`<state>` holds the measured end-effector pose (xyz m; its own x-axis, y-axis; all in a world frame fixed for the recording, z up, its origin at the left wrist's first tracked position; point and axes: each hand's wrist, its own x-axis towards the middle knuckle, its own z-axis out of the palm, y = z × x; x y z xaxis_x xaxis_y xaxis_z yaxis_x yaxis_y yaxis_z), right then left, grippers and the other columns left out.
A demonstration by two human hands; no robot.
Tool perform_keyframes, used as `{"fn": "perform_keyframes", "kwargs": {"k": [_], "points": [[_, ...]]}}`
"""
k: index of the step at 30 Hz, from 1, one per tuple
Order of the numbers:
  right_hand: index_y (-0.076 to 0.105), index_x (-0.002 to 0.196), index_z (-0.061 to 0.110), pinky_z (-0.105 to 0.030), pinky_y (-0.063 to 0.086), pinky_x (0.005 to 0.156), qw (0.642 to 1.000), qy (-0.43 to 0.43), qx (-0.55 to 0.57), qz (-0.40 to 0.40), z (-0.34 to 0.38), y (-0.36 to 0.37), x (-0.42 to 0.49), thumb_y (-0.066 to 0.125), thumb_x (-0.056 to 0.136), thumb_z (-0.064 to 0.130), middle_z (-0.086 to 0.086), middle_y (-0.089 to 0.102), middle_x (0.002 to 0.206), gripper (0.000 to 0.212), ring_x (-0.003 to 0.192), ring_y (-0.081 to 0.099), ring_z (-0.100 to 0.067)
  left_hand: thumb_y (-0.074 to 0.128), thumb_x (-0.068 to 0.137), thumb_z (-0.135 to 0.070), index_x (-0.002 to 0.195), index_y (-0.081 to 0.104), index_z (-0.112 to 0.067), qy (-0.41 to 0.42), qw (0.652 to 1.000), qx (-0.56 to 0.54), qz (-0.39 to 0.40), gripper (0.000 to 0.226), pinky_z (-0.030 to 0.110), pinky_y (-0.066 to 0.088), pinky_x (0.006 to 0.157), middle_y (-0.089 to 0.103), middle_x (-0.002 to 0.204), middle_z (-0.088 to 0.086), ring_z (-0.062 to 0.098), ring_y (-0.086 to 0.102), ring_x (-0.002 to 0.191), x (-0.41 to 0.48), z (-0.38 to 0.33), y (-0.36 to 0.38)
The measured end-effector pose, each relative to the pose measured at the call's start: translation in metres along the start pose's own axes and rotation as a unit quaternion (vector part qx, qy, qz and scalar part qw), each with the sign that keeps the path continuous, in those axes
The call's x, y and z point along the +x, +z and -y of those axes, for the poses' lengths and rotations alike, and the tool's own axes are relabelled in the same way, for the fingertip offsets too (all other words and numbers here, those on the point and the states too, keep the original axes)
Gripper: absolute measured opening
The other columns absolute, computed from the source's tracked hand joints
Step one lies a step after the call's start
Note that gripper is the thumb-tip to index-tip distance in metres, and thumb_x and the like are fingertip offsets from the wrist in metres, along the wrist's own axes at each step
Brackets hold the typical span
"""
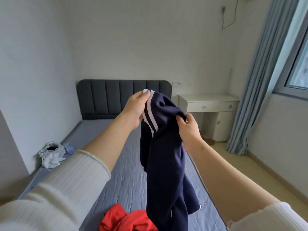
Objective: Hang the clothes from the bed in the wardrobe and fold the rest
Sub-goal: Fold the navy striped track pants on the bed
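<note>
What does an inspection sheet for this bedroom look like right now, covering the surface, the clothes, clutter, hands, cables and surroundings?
Surface: bed with a grey-blue quilted mattress cover and a dark padded headboard.
Job's things: navy garment with white stripes, held up above the bed; red garment crumpled at the near edge.
Clutter: white plastic bag with something dark inside, on the bed's left side.
Hands: left hand pinches the striped edge; right hand grips the navy fabric.
Cables: cord hanging on the far wall.
Surroundings: white desk with drawers, blue curtain, window; no wardrobe in view.
</note>
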<state>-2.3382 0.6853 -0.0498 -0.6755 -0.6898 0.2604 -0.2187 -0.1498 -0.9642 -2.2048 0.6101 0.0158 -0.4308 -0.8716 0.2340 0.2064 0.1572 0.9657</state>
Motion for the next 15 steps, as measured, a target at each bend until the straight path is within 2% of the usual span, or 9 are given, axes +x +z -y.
{"fn": "perform_keyframes", "kwargs": {"k": [3, 5, 6, 7, 9, 11, 13, 15], "points": [[0.049, 0.084, 0.021, -0.033, 0.043, 0.073, 0.998, 0.005, 0.062, -0.004, 0.011, 0.003, 0.003, 0.046, 0.096, 0.023, -0.005, 0.056, 0.087, 0.012, 0.084, 0.053, -0.02, 0.052, 0.094, -0.029, 0.081, 0.061, -0.026, 0.003, 1.0, -0.004, -0.006, 0.016, 0.019, 0.05, 0.053, 0.067, 0.064, -0.013, 0.005, 0.062, 0.062, -0.004, 0.017, -0.013], [0.05, 0.085, 0.019, -0.035, 0.046, 0.075, 0.994, 0.022, 0.111, 0.0, 0.017, 0.007, 0.005, 0.046, 0.095, 0.023, -0.007, 0.058, 0.09, 0.012, 0.087, 0.055, -0.021, 0.056, 0.091, -0.029, 0.089, 0.061, -0.028, -0.009, 0.999, 0.001, 0.034, 0.005, 0.023, 0.05, 0.066, 0.069, 0.077, -0.016, 0.007, 0.063, 0.079, -0.007, 0.034, -0.019], [0.051, 0.084, 0.019, -0.035, 0.047, 0.074, 0.989, 0.032, 0.144, 0.006, 0.019, 0.008, 0.005, 0.047, 0.095, 0.023, -0.006, 0.06, 0.088, 0.012, 0.085, 0.057, -0.021, 0.061, 0.088, -0.029, 0.096, 0.059, -0.03, -0.014, 0.997, 0.006, 0.072, 0.009, 0.026, 0.049, 0.075, 0.068, 0.088, -0.017, 0.007, 0.062, 0.09, -0.011, 0.043, -0.022], [0.052, 0.084, 0.019, -0.033, 0.049, 0.07, 0.982, 0.041, 0.184, 0.015, 0.022, 0.01, 0.005, 0.049, 0.095, 0.022, -0.005, 0.061, 0.084, 0.011, 0.082, 0.059, -0.02, 0.069, 0.08, -0.025, 0.103, 0.056, -0.034, -0.018, 0.993, 0.014, 0.119, 0.028, 0.027, 0.048, 0.081, 0.066, 0.098, -0.02, 0.005, 0.06, 0.098, -0.015, 0.053, -0.024], [0.054, 0.086, 0.017, -0.03, 0.051, 0.064, 0.966, 0.055, 0.25, 0.034, 0.029, 0.012, 0.005, 0.054, 0.094, 0.022, -0.003, 0.062, 0.079, 0.008, 0.075, 0.061, -0.018, 0.076, 0.068, -0.013, 0.119, 0.048, -0.037, -0.031, 0.977, 0.045, 0.206, 0.063, 0.022, 0.05, 0.082, 0.06, 0.112, -0.023, 0.002, 0.058, 0.108, -0.025, 0.071, -0.027], [0.054, 0.089, 0.017, -0.03, 0.05, 0.064, 0.954, 0.06, 0.287, 0.057, 0.036, 0.014, 0.005, 0.054, 0.093, 0.023, -0.003, 0.062, 0.081, 0.007, 0.077, 0.059, -0.019, 0.077, 0.07, -0.006, 0.131, 0.038, -0.03, -0.047, 0.967, 0.094, 0.231, 0.077, 0.019, 0.049, 0.082, 0.054, 0.122, -0.018, 0.005, 0.053, 0.115, -0.033, 0.085, -0.023], [0.053, 0.087, 0.018, -0.028, 0.049, 0.063, 0.948, 0.063, 0.304, 0.065, 0.039, 0.015, 0.003, 0.053, 0.093, 0.024, -0.001, 0.06, 0.08, 0.008, 0.077, 0.058, -0.018, 0.073, 0.079, -0.012, 0.131, 0.04, -0.026, -0.071, 0.97, 0.121, 0.198, 0.062, 0.017, 0.045, 0.082, 0.056, 0.124, -0.011, 0.005, 0.054, 0.111, -0.039, 0.09, -0.016], [0.051, 0.084, 0.018, -0.025, 0.049, 0.059, 0.947, 0.072, 0.308, 0.049, 0.037, 0.015, 0.0, 0.051, 0.094, 0.023, 0.0, 0.059, 0.077, 0.012, 0.072, 0.058, -0.015, 0.065, 0.087, -0.018, 0.126, 0.051, -0.022, -0.099, 0.975, 0.135, 0.15, 0.041, 0.016, 0.046, 0.071, 0.063, 0.117, -0.006, 0.002, 0.059, 0.095, -0.042, 0.091, -0.01]]}}
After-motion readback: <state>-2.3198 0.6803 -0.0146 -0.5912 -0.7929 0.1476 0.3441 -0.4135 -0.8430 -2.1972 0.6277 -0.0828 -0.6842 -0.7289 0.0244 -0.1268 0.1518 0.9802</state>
